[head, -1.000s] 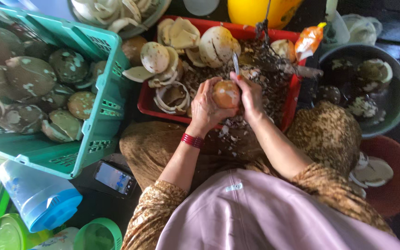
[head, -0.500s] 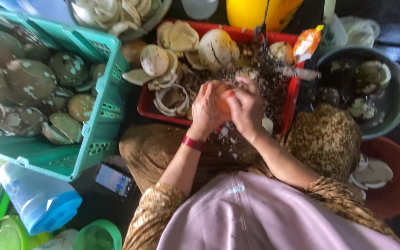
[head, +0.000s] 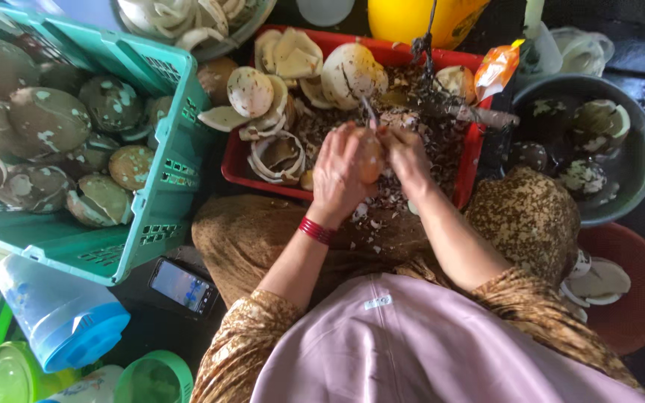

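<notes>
While a brownish coconut piece (head: 371, 155) is gripped in the left hand (head: 340, 173) above the red tray (head: 234, 173), a thin blade (head: 368, 112) is held against it by the right hand (head: 406, 153), whose fingers are closed on the handle. Progress may be judged as well under way but far from finished: pale pared pieces (head: 274, 93) are heaped at the far end of the tray and in the bowl above (head: 244, 33), and shavings (head: 382, 213) are strewn over the tray and lap, whereas many mottled, unpared pieces (head: 50, 119) remain in the teal crate (head: 166, 201). The blade's handle is concealed by the right hand, and how much skin remains on the held piece cannot be made out. The grey basin (head: 640, 160) and the reddish bowl (head: 640, 313) are partly hidden or cut off.
</notes>
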A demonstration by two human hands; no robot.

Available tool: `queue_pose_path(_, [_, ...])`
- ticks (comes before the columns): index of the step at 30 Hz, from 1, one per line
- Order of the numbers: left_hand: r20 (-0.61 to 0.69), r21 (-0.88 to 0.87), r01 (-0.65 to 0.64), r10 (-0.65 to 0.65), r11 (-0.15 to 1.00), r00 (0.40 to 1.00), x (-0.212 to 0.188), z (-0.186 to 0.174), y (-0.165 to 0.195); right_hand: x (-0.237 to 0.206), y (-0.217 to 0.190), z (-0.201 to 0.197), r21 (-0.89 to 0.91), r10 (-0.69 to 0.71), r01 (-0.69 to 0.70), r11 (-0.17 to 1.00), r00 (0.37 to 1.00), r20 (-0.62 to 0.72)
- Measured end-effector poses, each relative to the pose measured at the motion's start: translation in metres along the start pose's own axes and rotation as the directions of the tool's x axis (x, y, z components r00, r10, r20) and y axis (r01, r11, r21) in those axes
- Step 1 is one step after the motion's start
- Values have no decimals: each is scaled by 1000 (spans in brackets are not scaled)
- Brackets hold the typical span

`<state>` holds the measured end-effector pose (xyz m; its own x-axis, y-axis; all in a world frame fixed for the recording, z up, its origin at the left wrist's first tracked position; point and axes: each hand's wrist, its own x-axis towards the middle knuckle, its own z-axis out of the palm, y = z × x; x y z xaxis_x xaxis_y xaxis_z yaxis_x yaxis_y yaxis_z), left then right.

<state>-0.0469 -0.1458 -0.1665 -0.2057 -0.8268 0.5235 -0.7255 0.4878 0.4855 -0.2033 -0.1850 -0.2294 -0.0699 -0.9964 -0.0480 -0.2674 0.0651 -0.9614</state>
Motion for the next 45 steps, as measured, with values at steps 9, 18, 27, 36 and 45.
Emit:
queue_pose_path(9, [155, -167, 349, -325, 922, 933, 3, 4, -20, -26, -14, 12, -298, -408, 345, 890, 894, -183])
queue_pose_path(18, [100, -215, 233, -215, 948, 971, -5, 8, -22, -19, -48, 2, 14, 203, -203, 979, 979, -9])
queue_pose_path(27, [113, -208, 262, -242, 943, 964, -2, 6, -14, -31, -70, 0, 79, 102, -100, 992, 994, -25])
queue_pose_path(36, [-12, -149, 163, -166, 975, 986, -3, 8, -8, -23, -65, 6, -15, -12, 10, 1000, 989, -145])
queue_pose_path(45, [112, -50, 190, -184, 980, 977, -3, 10, -9, -40, -60, 10, -527, -516, 405, 747, 853, -77])
